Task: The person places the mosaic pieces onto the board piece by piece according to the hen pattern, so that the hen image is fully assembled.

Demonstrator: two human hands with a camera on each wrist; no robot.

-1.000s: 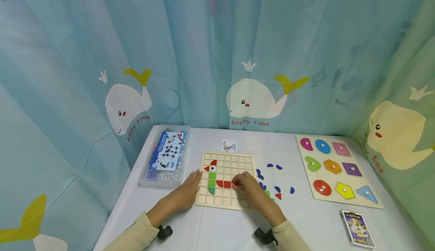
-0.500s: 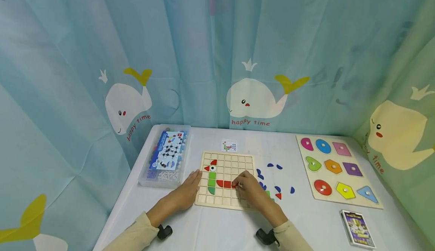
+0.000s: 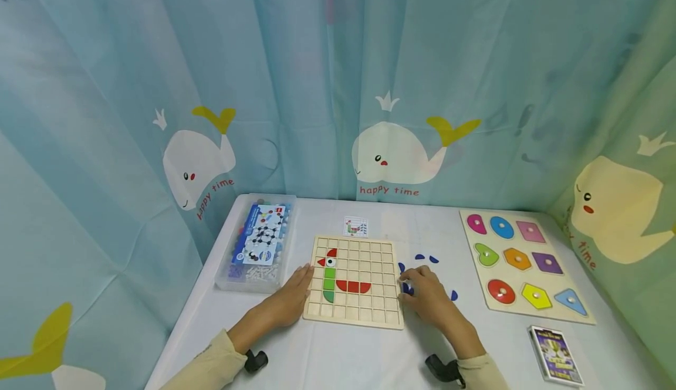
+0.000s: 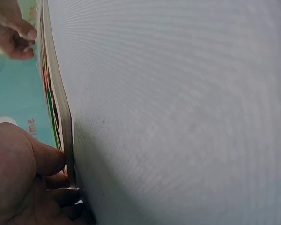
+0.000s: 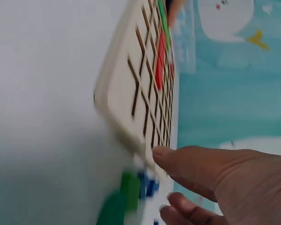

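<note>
A wooden grid board lies on the table, with red, green and eye-printed pieces set in its left and middle cells. A row of red pieces ends in a rounded one. My left hand rests along the board's left edge, its thumb against the side in the left wrist view. At the right edge, my right hand hovers beside loose blue pieces, thumb and fingers apart with nothing between them. Below the thumb in the right wrist view are a green block and a darker green piece.
A small picture card lies behind the board. To the left stands a clear plastic box of parts. On the right are a knobbed shape puzzle and a card deck. A curtain hangs behind the table.
My right hand has let go of the rounded red piece, which now sits at the row's end, and has moved right past the board's edge. The left hand stays put.
</note>
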